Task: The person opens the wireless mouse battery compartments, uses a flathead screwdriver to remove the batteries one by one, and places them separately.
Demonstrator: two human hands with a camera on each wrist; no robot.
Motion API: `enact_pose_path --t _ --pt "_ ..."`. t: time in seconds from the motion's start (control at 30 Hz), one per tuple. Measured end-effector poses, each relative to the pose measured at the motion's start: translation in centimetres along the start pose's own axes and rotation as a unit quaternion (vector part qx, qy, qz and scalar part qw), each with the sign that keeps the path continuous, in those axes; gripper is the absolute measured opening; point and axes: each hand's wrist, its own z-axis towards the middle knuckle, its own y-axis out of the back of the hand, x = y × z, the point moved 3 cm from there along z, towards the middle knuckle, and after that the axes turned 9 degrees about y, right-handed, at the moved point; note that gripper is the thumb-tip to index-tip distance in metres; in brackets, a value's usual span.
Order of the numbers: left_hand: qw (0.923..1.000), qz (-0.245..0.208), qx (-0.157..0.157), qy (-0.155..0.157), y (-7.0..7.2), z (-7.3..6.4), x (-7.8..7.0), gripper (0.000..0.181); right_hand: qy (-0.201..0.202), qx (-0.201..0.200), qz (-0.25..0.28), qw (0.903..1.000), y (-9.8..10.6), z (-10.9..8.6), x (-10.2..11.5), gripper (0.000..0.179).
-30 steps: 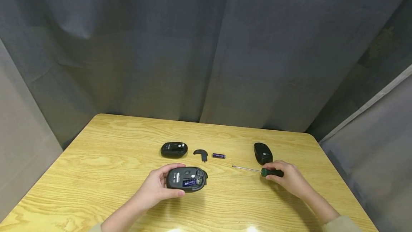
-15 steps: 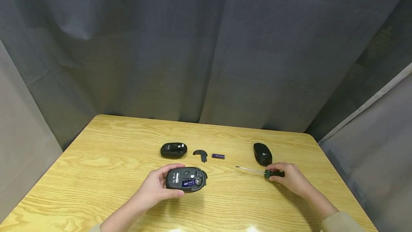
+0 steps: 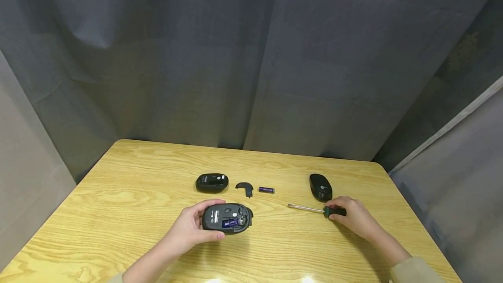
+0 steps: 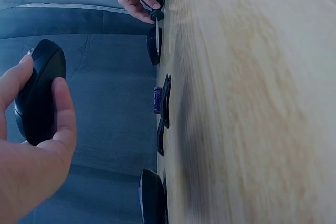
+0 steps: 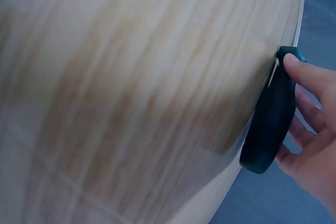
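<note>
Holding mouse (image 3: 225, 215) underside-up in left grip (image 3: 191, 227); pinching screwdriver (image 3: 329, 212) in right grip (image 3: 352, 215), aimed lengthwise leftward from mouse's right, not touching.

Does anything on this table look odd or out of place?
Yes: a curved black piece and one loose battery lie on the table, whereas the held mouse has its own battery inside. Nothing looks spilled.

1. Held oval black plastic mouse (image 3: 221, 213): white label; inserted cylindrical battery (image 3: 230, 222), violet-blue.
2. Long metal-and-plastic screwdriver (image 5: 272, 114): silvery shaft, dark green handle.
3. Loose cylindrical battery (image 3: 267, 190): violet-blue, pale lettering.
4. Curved plastic cover (image 3: 246, 187): plain black.
5. Leftmost oval plastic mouse (image 3: 207, 183), rightmost oval plastic mouse (image 3: 320, 186): black, pale marks.
6. Wooden table (image 3: 137, 213): yellow, brown grain.
7. Fabric curtain (image 3: 251, 64): dark grey.
</note>
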Motion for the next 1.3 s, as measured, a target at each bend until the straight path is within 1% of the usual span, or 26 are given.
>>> enact_pose_path --t 0.27,0.4,0.53,0.63,0.77,0.97,1.1,1.3 --pt "0.9998 -0.008 0.014 -0.012 0.0 0.1 -0.1 0.076 0.001 -0.008 0.002 1.0000 0.1 -0.1 0.3 0.034" --pt "0.9997 -0.003 0.017 -0.017 0.0 0.1 0.0 0.076 0.001 -0.011 0.010 0.9999 0.5 -0.2 0.5 0.035" --pt "0.9998 0.000 0.014 -0.013 0.0 0.1 -0.1 0.076 0.020 -0.022 0.014 0.9994 1.1 -0.2 1.3 0.034" --pt "0.9999 0.006 0.007 -0.006 0.0 0.2 -0.2 0.076 0.033 -0.029 0.011 0.9990 1.6 0.0 2.2 0.034" --pt "0.9998 0.020 -0.005 0.003 0.0 0.2 -0.3 0.076 0.032 -0.028 -0.003 0.9991 2.3 0.5 3.3 0.036" --pt "0.9994 0.030 -0.014 0.012 0.0 0.1 -0.4 0.075 0.068 -0.042 -0.017 0.9967 3.9 1.4 5.8 0.039" --pt "0.9993 0.031 -0.015 0.014 -0.1 0.1 -0.4 0.075 0.093 -0.062 -0.023 0.9935 5.2 1.9 7.5 0.040" --pt "0.9994 0.027 -0.015 0.013 -0.1 0.2 -0.4 0.074 0.114 -0.081 -0.024 0.9899 6.8 2.4 9.8 0.039"
